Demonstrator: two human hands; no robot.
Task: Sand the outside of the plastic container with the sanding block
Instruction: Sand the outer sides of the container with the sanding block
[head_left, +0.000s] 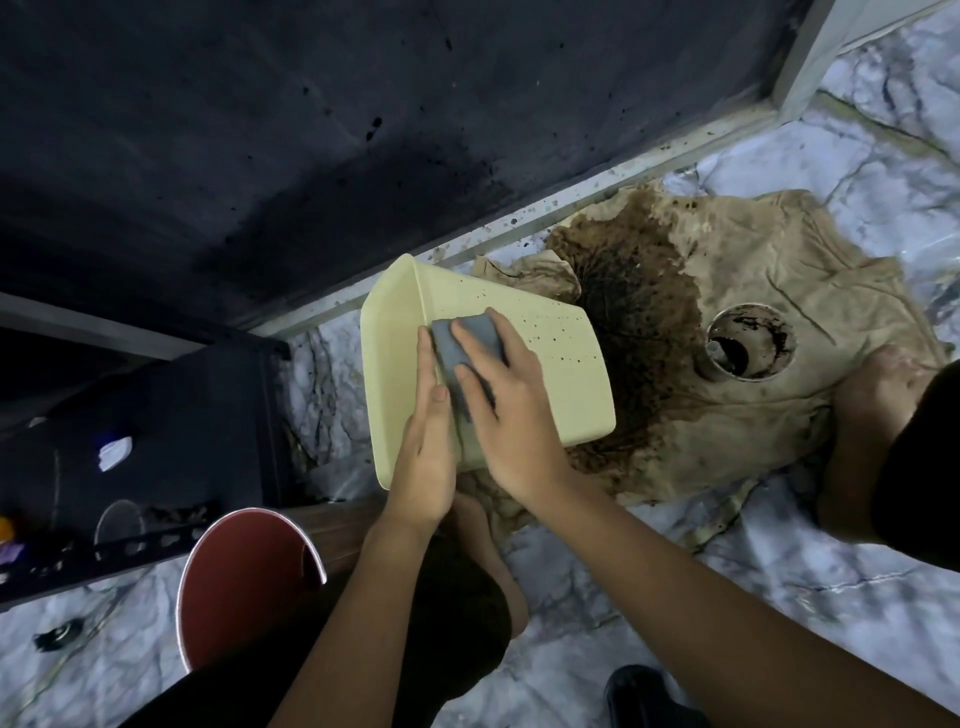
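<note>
A dark, paint-spattered wall (311, 130) meets a marbled pale floor (779, 571), with a black metal shelf (156, 441) at left.

left: shelf (156, 415), red bucket (244, 582) | right: open cup (748, 340) | near-right floor (701, 571) free

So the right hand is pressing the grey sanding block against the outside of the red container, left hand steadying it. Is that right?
Not quite: the container being sanded is pale yellow, not red. The head view shows the right hand pressing the grey sanding block on its outer wall, the left hand steadying it. The red bucket stands apart, nearer the person.
</note>
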